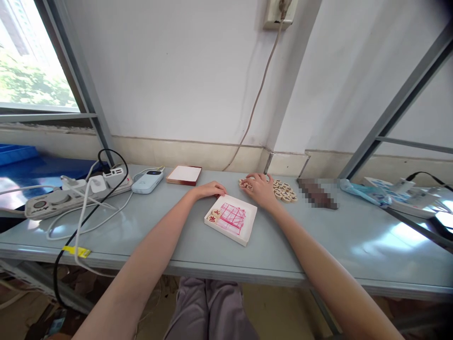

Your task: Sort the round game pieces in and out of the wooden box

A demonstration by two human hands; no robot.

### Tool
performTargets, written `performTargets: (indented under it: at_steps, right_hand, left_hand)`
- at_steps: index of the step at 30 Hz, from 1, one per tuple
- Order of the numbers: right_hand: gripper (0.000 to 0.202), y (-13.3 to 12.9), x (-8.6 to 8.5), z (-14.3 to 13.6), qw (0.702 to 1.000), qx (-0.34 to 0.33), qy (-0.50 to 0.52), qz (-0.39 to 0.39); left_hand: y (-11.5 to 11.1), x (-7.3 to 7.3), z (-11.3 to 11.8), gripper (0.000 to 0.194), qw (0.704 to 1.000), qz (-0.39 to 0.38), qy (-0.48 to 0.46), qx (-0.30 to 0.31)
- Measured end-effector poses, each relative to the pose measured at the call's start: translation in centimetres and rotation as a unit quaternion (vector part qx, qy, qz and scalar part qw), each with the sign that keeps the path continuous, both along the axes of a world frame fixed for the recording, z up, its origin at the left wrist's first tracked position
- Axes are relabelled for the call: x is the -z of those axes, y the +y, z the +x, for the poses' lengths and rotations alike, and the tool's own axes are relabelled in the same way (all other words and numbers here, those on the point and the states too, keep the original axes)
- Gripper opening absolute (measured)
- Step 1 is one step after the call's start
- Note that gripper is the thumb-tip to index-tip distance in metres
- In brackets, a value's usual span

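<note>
Apparently just a couple of discs point(213, 216) are in the white box point(249, 213), beside the curled left hand point(212, 190); loose discs point(284, 191) remain around the spread right hand point(260, 188). Either hand's grip, I can't tell.

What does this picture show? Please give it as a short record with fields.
left hand: at far corner of white box; grip unclear
right hand: over loose pieces; grip unclear
in white box: pink lines, two round pieces at left corner
beyond left hand: brown-edged box
farther left: white device, power strip, cables
surface: grey table
</note>
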State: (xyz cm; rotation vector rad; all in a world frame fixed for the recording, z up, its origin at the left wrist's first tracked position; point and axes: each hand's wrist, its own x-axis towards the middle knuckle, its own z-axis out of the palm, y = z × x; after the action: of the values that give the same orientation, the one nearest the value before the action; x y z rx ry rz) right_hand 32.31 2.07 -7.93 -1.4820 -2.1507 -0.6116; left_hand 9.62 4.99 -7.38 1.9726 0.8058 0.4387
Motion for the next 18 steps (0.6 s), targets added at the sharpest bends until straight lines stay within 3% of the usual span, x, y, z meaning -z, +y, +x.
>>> performTargets:
  at_steps: [7, 13, 15, 18]
  right_hand:
    - [0.030, -0.9, -0.1, -0.4, 0.999, -0.035, -0.023, -0.027]
    - [0.027, -1.6, -1.6, -0.7, 0.995, -0.055, 0.068, -0.039]
    - [0.024, -2.5, -2.5, -1.2, 0.981, -0.113, 0.110, -0.114]
    - [0.020, -4.3, -3.6, -2.6, 0.931, -0.245, 0.118, -0.243]
  left_hand:
    - [-0.2, -0.2, 0.0, 0.021, 1.000, -0.005, 0.000, 0.006]
    - [-0.2, -0.2, 0.0, 0.021, 1.000, -0.009, -0.001, 0.008]
    - [-0.2, -0.2, 0.0, 0.022, 1.000, -0.001, 0.004, 0.005]
    - [-0.3, -0.3, 0.1, 0.020, 1.000, 0.017, 0.007, 0.007]
